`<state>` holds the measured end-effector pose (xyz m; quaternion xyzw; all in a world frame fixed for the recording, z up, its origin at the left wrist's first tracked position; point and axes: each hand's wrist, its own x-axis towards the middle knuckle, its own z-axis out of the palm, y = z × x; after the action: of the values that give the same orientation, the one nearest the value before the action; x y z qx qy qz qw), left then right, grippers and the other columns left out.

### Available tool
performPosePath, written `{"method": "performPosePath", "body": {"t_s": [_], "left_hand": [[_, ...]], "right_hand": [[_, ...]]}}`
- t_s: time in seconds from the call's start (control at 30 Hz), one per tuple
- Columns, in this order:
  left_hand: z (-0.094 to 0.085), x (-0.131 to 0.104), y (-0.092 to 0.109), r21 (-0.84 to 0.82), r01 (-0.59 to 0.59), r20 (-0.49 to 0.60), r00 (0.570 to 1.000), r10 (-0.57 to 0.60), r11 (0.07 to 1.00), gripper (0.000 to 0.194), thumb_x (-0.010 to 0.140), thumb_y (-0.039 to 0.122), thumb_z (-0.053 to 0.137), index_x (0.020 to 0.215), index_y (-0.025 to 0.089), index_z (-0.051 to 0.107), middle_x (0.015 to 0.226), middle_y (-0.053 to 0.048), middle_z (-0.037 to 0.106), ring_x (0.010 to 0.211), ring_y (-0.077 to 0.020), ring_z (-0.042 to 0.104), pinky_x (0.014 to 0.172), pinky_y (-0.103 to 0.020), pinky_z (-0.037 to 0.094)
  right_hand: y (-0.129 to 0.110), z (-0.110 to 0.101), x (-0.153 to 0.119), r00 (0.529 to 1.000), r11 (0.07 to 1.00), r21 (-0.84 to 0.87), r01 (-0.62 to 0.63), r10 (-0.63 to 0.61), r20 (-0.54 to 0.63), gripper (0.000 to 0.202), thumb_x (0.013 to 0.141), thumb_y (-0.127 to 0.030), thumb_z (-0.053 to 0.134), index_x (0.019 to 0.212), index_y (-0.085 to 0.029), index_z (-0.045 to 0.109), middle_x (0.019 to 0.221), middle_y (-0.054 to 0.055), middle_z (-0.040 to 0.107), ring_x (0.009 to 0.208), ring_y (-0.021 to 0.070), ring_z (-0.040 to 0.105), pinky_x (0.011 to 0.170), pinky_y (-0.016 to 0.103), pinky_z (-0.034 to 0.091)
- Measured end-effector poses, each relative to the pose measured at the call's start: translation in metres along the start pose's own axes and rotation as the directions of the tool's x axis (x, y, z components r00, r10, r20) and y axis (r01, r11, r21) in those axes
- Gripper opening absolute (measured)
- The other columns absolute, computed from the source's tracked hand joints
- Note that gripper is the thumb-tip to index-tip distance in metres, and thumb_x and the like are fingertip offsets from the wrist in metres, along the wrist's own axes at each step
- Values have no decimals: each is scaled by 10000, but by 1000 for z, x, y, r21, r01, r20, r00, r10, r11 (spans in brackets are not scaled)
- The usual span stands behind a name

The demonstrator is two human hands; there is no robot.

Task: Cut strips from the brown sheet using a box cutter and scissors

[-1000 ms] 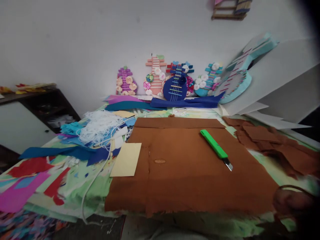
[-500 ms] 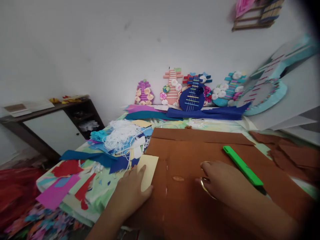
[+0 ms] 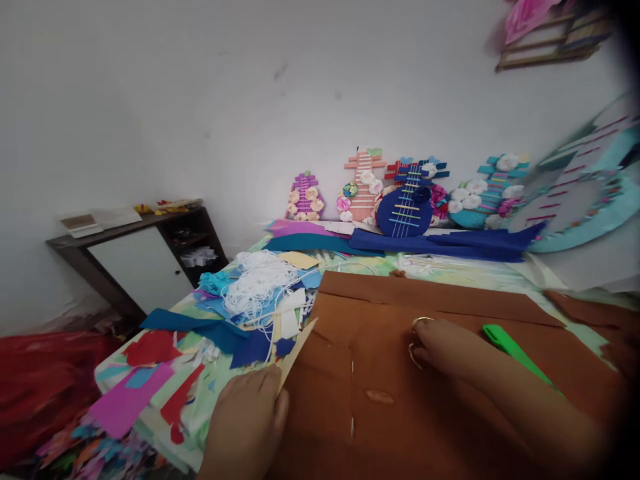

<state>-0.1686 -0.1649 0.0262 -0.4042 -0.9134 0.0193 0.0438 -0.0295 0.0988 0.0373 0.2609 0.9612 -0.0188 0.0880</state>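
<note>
A large brown sheet (image 3: pixel 390 333) lies over the front of the table, with a few slits and a small oval mark in it. At its left edge my left hand (image 3: pixel 250 410) pinches a pale yellow card (image 3: pixel 296 353), which is tilted up and seen nearly edge-on. My right hand (image 3: pixel 435 343) is over the middle of the brown sheet, its fingers curled round gold-coloured scissor handles (image 3: pixel 415 353); the blades are hidden. Beside the right forearm, a green utility knife (image 3: pixel 515 350) rests on the sheet, partly covered by the arm.
White string (image 3: pixel 257 283) and coloured scraps lie at the left of the table. Decorated lute shapes (image 3: pixel 407 207) stand along the wall behind blue strips (image 3: pixel 450 245). More brown pieces (image 3: pixel 590 310) are at the right. A dark cabinet (image 3: pixel 185 233) stands at the left.
The yellow card has gone from lying flat to tilted up in my left hand, whose fingers have closed on it. My right hand has shifted slightly over the sheet. The view has turned left.
</note>
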Motion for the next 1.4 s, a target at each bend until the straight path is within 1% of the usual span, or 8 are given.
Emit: {"method": "performPosePath", "body": {"t_s": [0.17,0.37,0.47,0.57,0.67,0.77,0.9,1.4], "left_hand": [[5,-8,-34,151,23,-219,976,11,988,400,778,189,360,1143,164,522,1113,-96,558,998,-273,503,852,-418,345],[35,-20,-67,272,15,-83,997,8,962,515,686,66,385,1178,164,501,1236,-127,447,1145,-354,358,877,-527,302],[18,-18,-55,103,-153,97,985,143,983,548,674,95,393,1205,205,467,1265,-96,412,1154,-308,365,900,-482,327],[-9,-7,-19,-147,-396,158,895,416,907,574,703,233,448,1270,183,375,1321,-81,324,1196,-265,308,956,-392,298],[-12,12,20,-238,-350,60,926,373,906,686,735,401,480,1316,111,260,1374,-114,168,1244,-296,162,1005,-422,183],[9,27,40,-331,-347,129,904,407,877,784,733,565,448,1318,92,225,1375,-156,85,1253,-311,51,1010,-462,85],[28,28,41,-373,-321,205,887,414,871,817,738,613,408,1318,85,179,1363,-187,33,1246,-322,-1,997,-499,36],[35,20,39,-366,-363,148,886,438,857,806,723,610,441,1313,107,219,1366,-176,41,1241,-331,-17,985,-531,13]], "right_hand": [[4,-6,-3,999,998,-56,7,-5,34,207,721,-301,445,683,-173,603,663,90,619,613,241,579,498,291,347],[-40,-16,17,947,983,59,173,-149,-286,450,785,-472,383,984,-121,582,1008,157,577,957,274,506,785,346,372],[-68,-10,48,946,955,176,238,-187,-266,624,751,-546,391,1190,-109,466,1239,157,437,1143,294,363,914,368,290],[-95,4,80,954,946,227,232,-176,-242,793,717,-631,360,1292,-86,336,1351,170,279,1237,317,210,982,408,180],[-117,20,104,963,946,263,189,-126,-239,846,705,-680,307,1328,-110,262,1382,175,201,1261,324,138,987,454,113],[-127,32,115,959,955,251,160,-91,-268,838,715,-681,274,1332,-115,254,1378,183,207,1265,322,122,987,471,61],[-126,39,119,951,962,221,163,-93,-295,821,733,-678,221,1335,-121,247,1373,182,221,1260,315,141,982,473,52],[-122,39,119,944,956,228,183,-107,-311,821,739,-686,164,1328,-122,257,1358,177,261,1236,322,190,964,486,91]]}}
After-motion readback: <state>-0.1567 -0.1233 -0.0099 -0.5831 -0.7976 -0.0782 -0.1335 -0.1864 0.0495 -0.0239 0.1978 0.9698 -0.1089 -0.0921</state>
